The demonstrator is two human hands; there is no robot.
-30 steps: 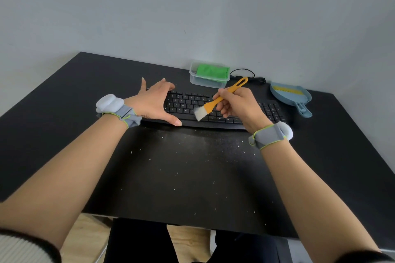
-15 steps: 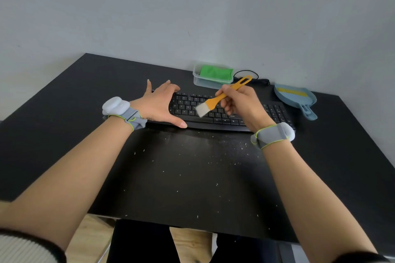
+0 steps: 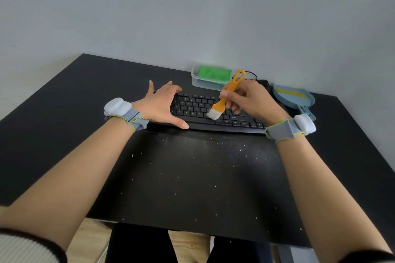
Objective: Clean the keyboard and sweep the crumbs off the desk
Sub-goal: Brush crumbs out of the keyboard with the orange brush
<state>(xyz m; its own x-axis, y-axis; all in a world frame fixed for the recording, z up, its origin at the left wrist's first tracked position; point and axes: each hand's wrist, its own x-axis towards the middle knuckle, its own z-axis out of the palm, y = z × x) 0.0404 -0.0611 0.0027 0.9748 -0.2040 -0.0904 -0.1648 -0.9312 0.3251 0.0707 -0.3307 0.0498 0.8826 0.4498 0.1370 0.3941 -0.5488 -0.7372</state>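
Observation:
A black keyboard (image 3: 198, 109) lies across the far middle of the black desk (image 3: 64, 117). My left hand (image 3: 161, 105) rests flat on the keyboard's left end, thumb along its front edge. My right hand (image 3: 248, 97) grips the handle of an orange brush (image 3: 226, 96); its white bristles touch the keys near the keyboard's middle. Pale crumbs (image 3: 205, 166) are scattered over the desk in front of the keyboard. My right hand hides the keys on the right side.
A clear tub holding a green cloth (image 3: 213, 74) stands behind the keyboard by the wall. A blue dustpan with a yellow comb (image 3: 292, 97) lies at the far right. A black cable (image 3: 256, 79) runs behind my right hand. The desk's front edge is near my legs.
The brush handle has swung more upright and the bristles have moved down onto the keys. My left hand has stayed on the keyboard's left end.

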